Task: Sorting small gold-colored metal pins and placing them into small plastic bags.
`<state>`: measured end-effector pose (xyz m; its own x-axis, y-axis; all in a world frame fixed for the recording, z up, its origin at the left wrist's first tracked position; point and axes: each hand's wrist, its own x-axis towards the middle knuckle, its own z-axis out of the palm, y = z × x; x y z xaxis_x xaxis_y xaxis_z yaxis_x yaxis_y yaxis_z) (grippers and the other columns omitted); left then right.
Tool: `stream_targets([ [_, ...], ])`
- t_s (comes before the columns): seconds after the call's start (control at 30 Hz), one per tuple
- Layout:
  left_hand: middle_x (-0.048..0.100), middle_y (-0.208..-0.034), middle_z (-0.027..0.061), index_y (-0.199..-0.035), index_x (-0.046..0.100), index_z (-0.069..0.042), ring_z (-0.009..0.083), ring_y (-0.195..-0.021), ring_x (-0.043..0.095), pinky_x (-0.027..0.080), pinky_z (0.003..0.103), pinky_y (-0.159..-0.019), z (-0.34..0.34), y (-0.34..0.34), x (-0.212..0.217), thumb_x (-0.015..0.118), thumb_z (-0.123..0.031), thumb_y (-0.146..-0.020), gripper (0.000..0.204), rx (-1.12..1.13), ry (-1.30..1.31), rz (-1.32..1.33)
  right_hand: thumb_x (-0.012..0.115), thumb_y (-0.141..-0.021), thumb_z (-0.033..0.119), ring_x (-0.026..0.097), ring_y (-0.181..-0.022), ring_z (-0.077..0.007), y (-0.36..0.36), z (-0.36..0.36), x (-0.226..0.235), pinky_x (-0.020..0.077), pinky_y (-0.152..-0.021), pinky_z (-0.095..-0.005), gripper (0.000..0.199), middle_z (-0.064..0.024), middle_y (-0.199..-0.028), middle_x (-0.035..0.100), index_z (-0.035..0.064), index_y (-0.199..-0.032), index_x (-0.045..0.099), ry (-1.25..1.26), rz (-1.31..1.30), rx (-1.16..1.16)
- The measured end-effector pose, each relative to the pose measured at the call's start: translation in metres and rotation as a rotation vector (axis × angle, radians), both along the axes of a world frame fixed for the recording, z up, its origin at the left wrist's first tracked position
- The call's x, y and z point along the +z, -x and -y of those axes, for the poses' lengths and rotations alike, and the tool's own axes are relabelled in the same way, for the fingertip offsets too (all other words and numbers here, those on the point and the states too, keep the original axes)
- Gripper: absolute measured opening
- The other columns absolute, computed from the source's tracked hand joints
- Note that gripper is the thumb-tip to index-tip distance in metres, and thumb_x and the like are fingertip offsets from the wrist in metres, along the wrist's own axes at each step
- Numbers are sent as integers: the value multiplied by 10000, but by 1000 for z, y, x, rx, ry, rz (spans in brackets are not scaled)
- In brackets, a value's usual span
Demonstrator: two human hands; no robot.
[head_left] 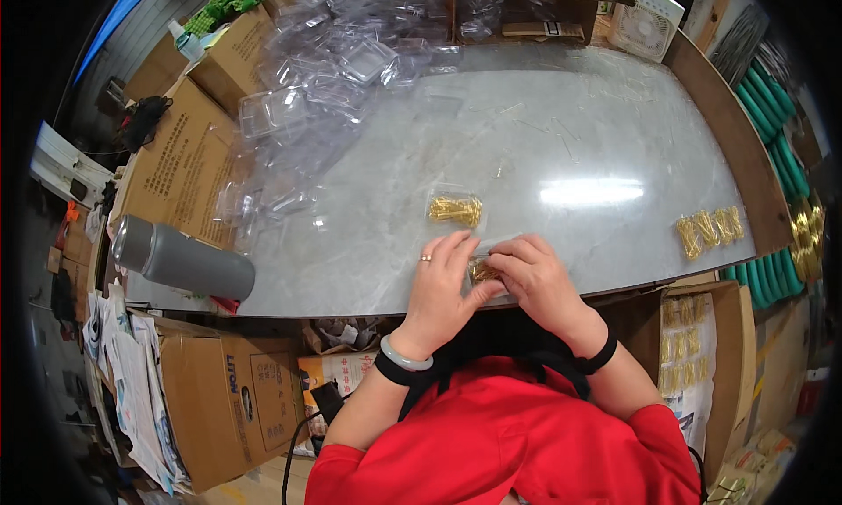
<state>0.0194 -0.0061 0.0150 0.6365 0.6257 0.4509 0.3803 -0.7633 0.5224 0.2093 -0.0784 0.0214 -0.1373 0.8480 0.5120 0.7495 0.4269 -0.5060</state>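
At the near edge of the grey table, both hands close around a small clear plastic box (pixel 480 269) with thin gold-coloured metal pieces inside. My left hand (pixel 438 281) grips its left side, the thumb along the near edge. From the right, my right hand (pixel 542 284) presses its fingers on the top and side, hiding much of the box. Just beyond the left fingertips lies a clear tray (pixel 455 209) filled with similar gold pieces. Whether the held box has its lid fully on cannot be made out.
Clear plastic boxes (pixel 307 93) lie heaped at the far left. A grey bottle (pixel 189 261) rests on its side near the left edge. Filled gold packs (pixel 709 231) sit in a row at right. A cardboard box (pixel 735 365) with more packs stands below; a white fan (pixel 646 21) is far right.
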Motion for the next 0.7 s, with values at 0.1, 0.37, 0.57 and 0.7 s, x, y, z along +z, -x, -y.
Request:
stream_targets([
  [0.1,445,-1494,223,-1459,442,36,442,-1397,409,343,522,-1178,-1,1,-9,729,-435,-899,786,-127,-26,-77,690,-832,-20,613,-1103,-332,-3,2,7,504,-947,-416,359,-131,-1180,662,28,-1187,675,-41,-137,-56],
  [0.37,462,-1438,222,-1458,447,29,437,-1358,433,347,543,-1168,6,-9,-7,687,-357,-945,686,-57,-97,-165,708,-891,166,413,-1437,-434,3,51,-5,291,-1192,-561,725,-226,-1507,492,-39,-1510,391,168,51,-155],
  [0.57,453,-1442,214,-1463,463,4,442,-1369,415,360,537,-1156,7,-9,-4,687,-305,-944,645,-61,-74,-177,713,-857,48,555,-1268,-407,-2,37,-6,426,-1074,-529,564,-192,-1358,604,-1,-1390,538,56,-57,-288],
  [0.7,448,-1466,197,-1470,491,-43,437,-1397,396,376,520,-1148,7,-9,0,690,-279,-939,614,-53,-60,-196,732,-824,20,608,-1076,-350,-5,23,-3,478,-960,-474,435,-144,-1190,649,28,-1249,640,-49,125,-243],
])
